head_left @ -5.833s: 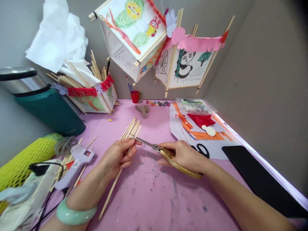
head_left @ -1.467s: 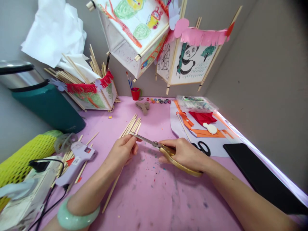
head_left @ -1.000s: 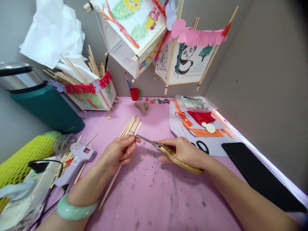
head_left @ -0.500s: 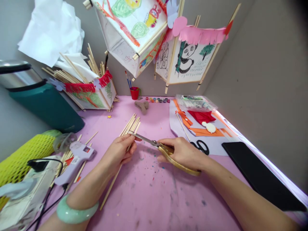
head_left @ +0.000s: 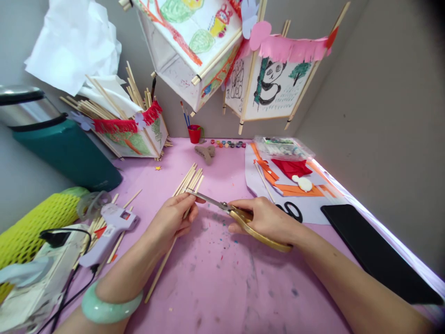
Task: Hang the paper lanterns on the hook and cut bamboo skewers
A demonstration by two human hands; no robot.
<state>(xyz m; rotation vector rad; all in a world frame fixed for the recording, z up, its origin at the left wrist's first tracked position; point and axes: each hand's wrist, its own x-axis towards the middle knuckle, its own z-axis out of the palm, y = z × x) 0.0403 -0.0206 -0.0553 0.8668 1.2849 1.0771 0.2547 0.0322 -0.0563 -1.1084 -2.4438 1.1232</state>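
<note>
My left hand (head_left: pixel 179 214) is closed on a thin wooden stick (head_left: pixel 160 269), whose lower end slants toward the table's front. Gold-handled scissors (head_left: pixel 262 236) are gripped in my right hand (head_left: pixel 266 215), and their blades reach left to the stick, right beside my left fingertips. Whether the blades touch the wood is hard to make out. Just beyond my left hand lies a bundle of similar wooden sticks (head_left: pixel 186 180). A pale green bangle (head_left: pixel 111 306) circles my left wrist.
At left are a lilac glue gun (head_left: pixel 109 232), a power strip (head_left: pixel 38 273) with cables and a teal bottle (head_left: pixel 66 148). Paper lanterns (head_left: pixel 271 88) hang overhead. On the right lie black-handled scissors (head_left: pixel 294 212), coloured paper (head_left: pixel 290 169) and a black tablet-like slab (head_left: pixel 378 250).
My right hand and the scissors have barely shifted. The left hand keeps its hold on the stick in the same spot.
</note>
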